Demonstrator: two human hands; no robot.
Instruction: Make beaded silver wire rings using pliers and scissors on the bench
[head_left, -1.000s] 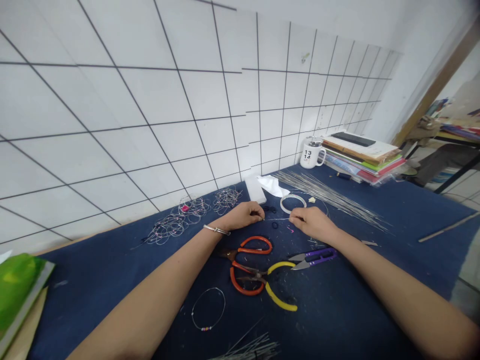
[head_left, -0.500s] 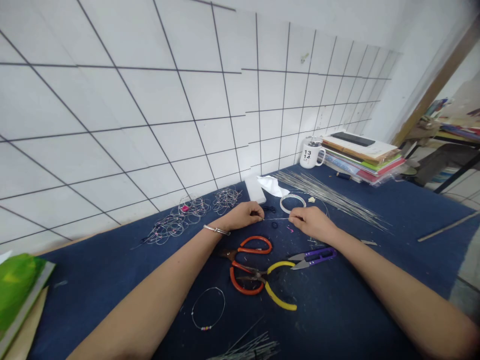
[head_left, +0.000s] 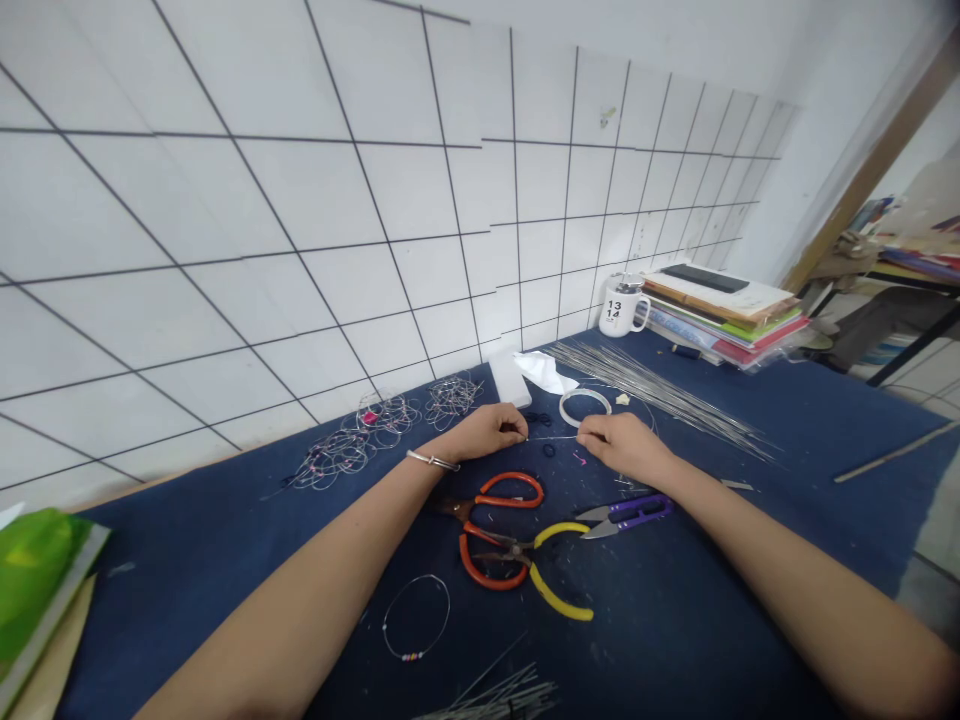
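Observation:
A thin silvery wire runs nearly level between my two hands. My left hand, with a bangle on its wrist, pinches the left end; my right hand pinches the right end. Just beyond the right fingers lies a white ring-shaped roll. Small dark cord loops and a pink scrap are on the blue cloth near the wire. Closer to me lie orange-handled scissors, yellow-handled pliers and purple thread snips. A wire loop with beads rests at the lower left.
Tangled wire loops lie along the tiled wall. A bundle of straight wires stretches toward the right, below a white mug and a stack of papers and folders. More cut wires sit at the front edge; a green package is at left.

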